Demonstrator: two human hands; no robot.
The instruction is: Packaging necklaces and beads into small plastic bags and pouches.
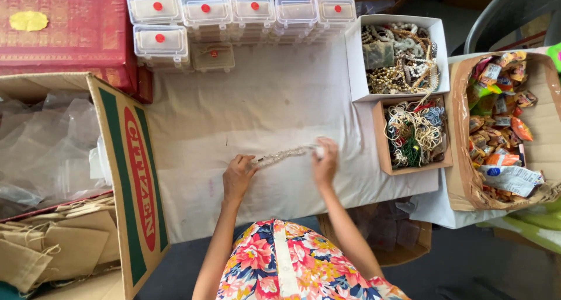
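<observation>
2 hands stretch a pale beaded chain point(284, 154) flat on a white cloth point(257, 107). The left hand point(237, 177) pinches 1 end between fingertips; the right hand point(325, 162) pinches the other, fingers pressed together, apparently to keep it taut and straight. Its long axis runs between the fingertips, rising slightly toward the right hand. Beyond the fingers stand clear lidded boxes point(234, 19); off the right fingers sit 2 open boxes of beads point(409, 95).
</observation>
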